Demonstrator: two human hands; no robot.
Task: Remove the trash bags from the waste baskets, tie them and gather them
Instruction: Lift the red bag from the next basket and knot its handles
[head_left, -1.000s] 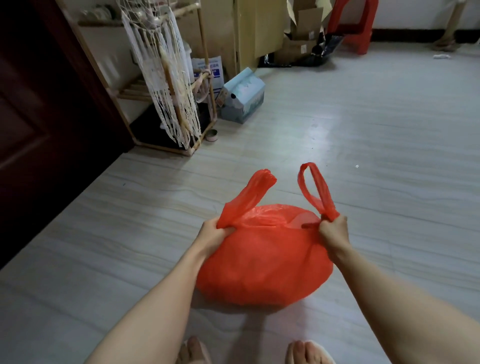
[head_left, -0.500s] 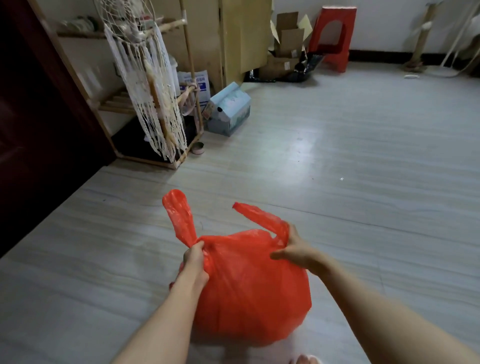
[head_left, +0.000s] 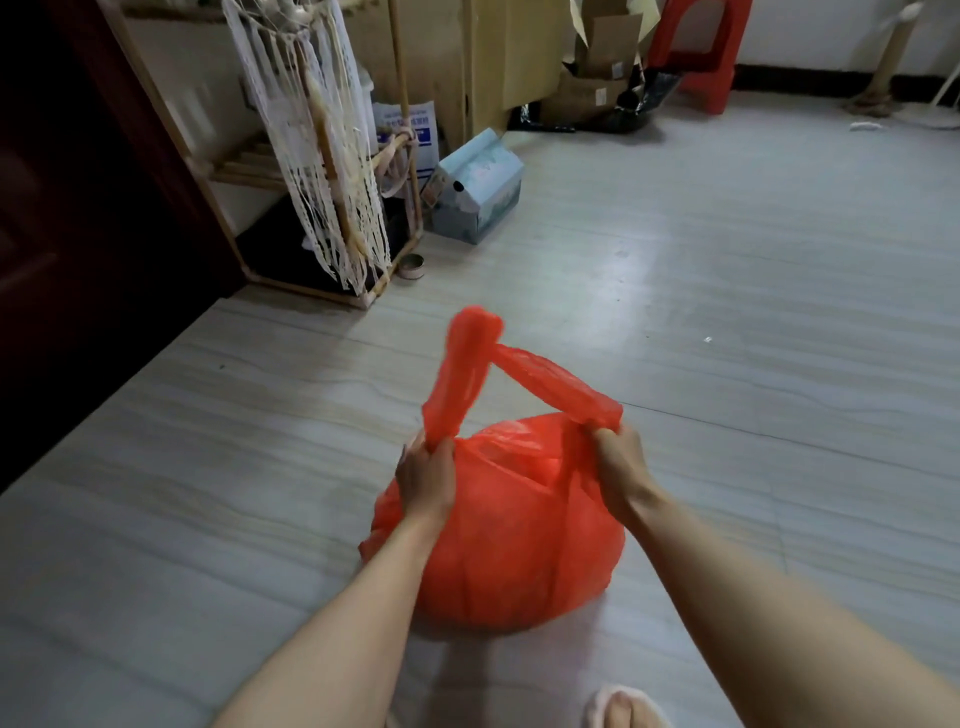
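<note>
With the left hand (head_left: 426, 480) and right hand (head_left: 621, 467) each gripping a handle of the red bag (head_left: 519, 545), cross them snugly over its mouth.

One red bag (head_left: 509, 545), two hands, one stool (head_left: 696, 47).

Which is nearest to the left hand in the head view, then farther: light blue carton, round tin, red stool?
From the left hand:
1. Round tin, on the floor by the rack's corner.
2. Light blue carton, beyond it, slightly right.
3. Red stool, far back right by the wall.
</note>
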